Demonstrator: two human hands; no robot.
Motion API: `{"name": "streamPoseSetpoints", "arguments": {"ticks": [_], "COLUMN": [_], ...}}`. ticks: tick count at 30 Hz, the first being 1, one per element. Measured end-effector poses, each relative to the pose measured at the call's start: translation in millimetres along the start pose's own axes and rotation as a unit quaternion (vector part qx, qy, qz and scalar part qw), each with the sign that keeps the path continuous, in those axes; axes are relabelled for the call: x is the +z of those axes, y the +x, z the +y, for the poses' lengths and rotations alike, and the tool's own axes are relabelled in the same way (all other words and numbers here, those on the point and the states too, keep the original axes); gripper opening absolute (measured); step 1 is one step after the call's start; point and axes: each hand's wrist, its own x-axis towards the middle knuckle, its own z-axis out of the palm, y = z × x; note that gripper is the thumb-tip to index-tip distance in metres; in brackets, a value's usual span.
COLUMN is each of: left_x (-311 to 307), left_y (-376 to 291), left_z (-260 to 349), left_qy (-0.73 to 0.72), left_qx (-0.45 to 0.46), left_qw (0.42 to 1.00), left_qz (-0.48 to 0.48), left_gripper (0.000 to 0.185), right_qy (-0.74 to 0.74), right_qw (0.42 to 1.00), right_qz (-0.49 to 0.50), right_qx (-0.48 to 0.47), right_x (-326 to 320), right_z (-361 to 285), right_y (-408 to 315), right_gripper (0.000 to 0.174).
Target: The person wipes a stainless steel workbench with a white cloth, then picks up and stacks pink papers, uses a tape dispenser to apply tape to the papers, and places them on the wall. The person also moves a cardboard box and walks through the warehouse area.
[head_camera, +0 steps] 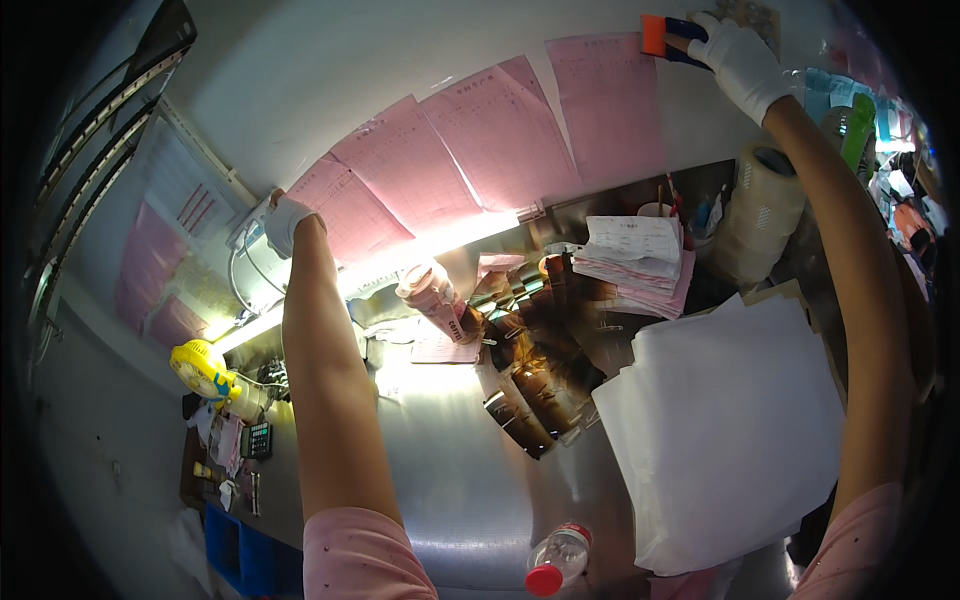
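My right hand, in a white glove with some bare fingertips, grips a flat dark blue thing with an orange end, held against or just before the wall at top right. It may be a scraper. Beside it hangs a sheet of pink paper with printed lines. My left hand, also gloved in white, is raised at a white box with a cable on the wall. Its fingers are mostly hidden, so its grip cannot be told. Pink sheets overlap along the wall beside it.
A bright tube lamp runs along the wall. On the metal table stand a pink cup, brown film strips, stacked papers, white sheets, tape rolls and a red-capped bottle. A yellow fan is left.
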Motion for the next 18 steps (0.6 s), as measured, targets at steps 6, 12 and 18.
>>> {"name": "streamPoseSetpoints", "arguments": {"ticks": [6,12,18], "left_x": [45.9,72.9,79.9], "left_y": [16.1,48.9,16.9], "left_z": [-5.6,-29.0,-6.8], "left_qy": [-0.072,-0.086,-0.019], "left_qx": [-0.071,-0.152,-0.119], "left_qw": [0.995,0.982,0.969], "left_qz": [0.014,0.064,0.214], "left_gripper": [0.033,0.036,0.062], "right_qy": [0.060,0.066,0.051], "right_qw": [0.998,0.996,0.996], "right_qz": [0.020,0.037,0.064], "right_qx": [-0.018,-0.038,-0.041], "right_x": [-10.6,-1.2,15.8], "right_z": [-4.5,-13.5,-19.8], "right_y": [4.0,0.8,4.8], "right_gripper": [0.038,0.041,0.038]}}
